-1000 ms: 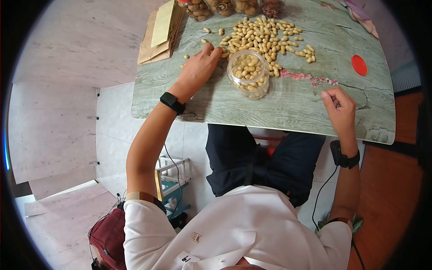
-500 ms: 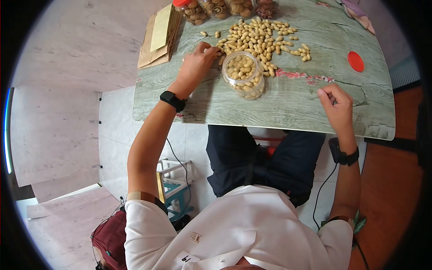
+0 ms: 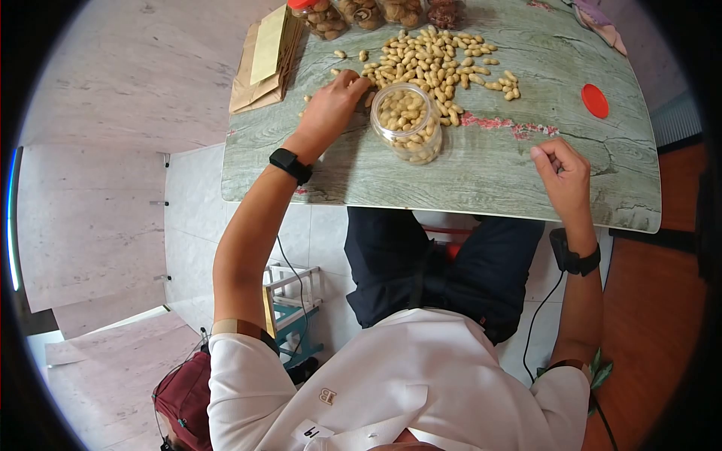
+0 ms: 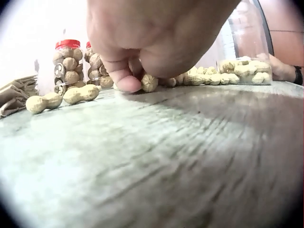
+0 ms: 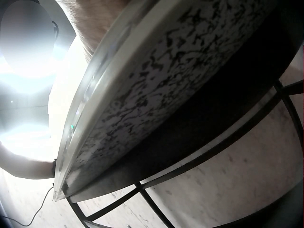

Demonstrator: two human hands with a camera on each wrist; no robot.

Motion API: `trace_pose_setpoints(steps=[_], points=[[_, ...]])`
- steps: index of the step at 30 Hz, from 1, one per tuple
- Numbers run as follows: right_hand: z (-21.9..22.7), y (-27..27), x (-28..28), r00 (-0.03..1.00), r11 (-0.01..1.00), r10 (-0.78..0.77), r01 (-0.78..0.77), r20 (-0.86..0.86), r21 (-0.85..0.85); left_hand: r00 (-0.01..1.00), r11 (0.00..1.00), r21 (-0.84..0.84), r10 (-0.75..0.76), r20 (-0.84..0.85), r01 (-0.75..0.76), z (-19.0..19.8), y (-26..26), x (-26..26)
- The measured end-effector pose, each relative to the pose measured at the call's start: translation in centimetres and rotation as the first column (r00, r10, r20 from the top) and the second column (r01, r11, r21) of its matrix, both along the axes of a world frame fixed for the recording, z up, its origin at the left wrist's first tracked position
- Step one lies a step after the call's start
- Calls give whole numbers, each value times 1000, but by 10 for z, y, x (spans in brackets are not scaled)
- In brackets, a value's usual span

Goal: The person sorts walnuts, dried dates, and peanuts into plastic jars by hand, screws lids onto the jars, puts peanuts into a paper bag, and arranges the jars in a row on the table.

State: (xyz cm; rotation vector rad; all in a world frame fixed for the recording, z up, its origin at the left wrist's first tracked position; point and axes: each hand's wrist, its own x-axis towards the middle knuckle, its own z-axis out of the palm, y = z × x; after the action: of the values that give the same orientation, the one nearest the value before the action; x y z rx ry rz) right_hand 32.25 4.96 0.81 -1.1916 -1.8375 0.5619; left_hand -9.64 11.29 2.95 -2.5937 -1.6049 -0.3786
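My left hand is at the left edge of the peanut pile. In the left wrist view, the thumb and fingers of the left hand pinch a peanut low at the tabletop; two peanuts lie to the left. An open clear jar, partly filled with peanuts, stands upright right of that hand. My right hand rests by the table's near right edge with fingers loosely curled, nothing visible in it. The right wrist view shows mostly the table's underside.
Lidded jars of brown nuts stand at the table's far edge, beside a jar of dark red contents. Brown paper bags lie at the far left. A red lid lies right on the table.
Since half a second ago, my left hand has shifted slightly right, uncovering loose peanuts on its left. The head view has shifted a little since the earliest frame. The right hand holds its pose.
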Motion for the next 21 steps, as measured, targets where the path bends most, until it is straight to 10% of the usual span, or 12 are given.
trace_pose_setpoints(steps=[8, 10, 11, 14, 21], points=[[0, 0, 1, 1000, 1000, -4, 4, -2, -9, 951, 997, 68, -62, 302, 44, -15, 15, -19], [1, -1, 1, 1000, 1000, -7, 7, -4, -8, 768, 902, -348, 407, 494, -253, -2, 15, -19], [1, 0, 0, 1000, 1000, -6, 6, -7, -6, 768, 902, -349, 406, 495, -252, -1, 16, -24], [1, 0, 0, 1000, 1000, -3, 3, -3, -3, 162, 889, -425, 401, 902, 169, 5, 19, -36], [1, -1, 1, 1000, 1000, -7, 7, -4, -25, 283, 859, -362, 269, 921, 363, 75, -10, 1]])
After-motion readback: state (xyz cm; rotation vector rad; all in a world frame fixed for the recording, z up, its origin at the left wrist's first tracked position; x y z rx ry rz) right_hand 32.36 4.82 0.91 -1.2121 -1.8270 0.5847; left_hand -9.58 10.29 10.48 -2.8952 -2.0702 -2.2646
